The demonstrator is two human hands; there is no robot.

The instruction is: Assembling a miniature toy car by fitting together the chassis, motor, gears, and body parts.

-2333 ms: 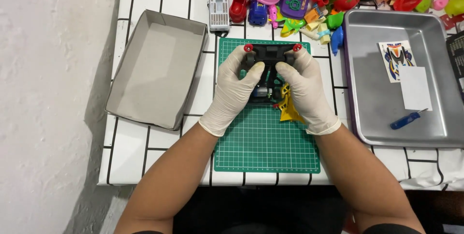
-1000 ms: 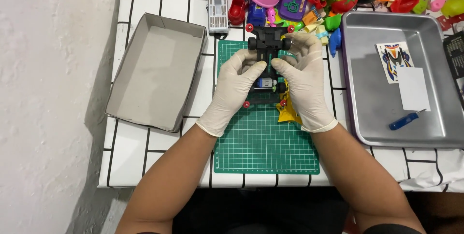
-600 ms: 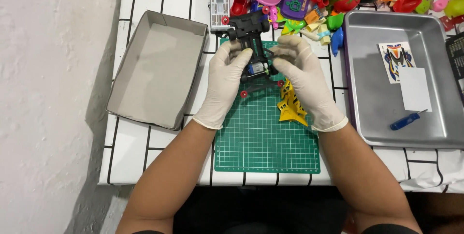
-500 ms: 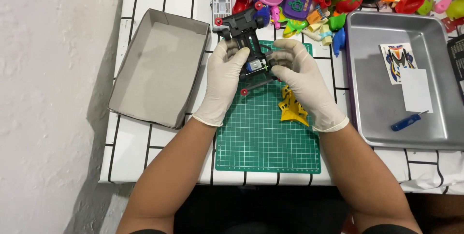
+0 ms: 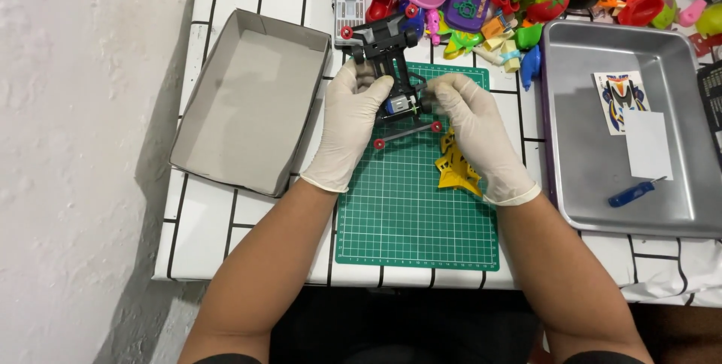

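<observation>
Near the top middle of the frame, my left hand and right hand both pinch the little black toy car above the green mat, and I think a loose grip could drop it.

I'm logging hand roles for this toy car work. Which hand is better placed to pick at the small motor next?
Probably the right hand: its fingertips already sit at the motor, while the left hand grips the black chassis from the side and steadies it. The yellow body lies by the right wrist.
</observation>
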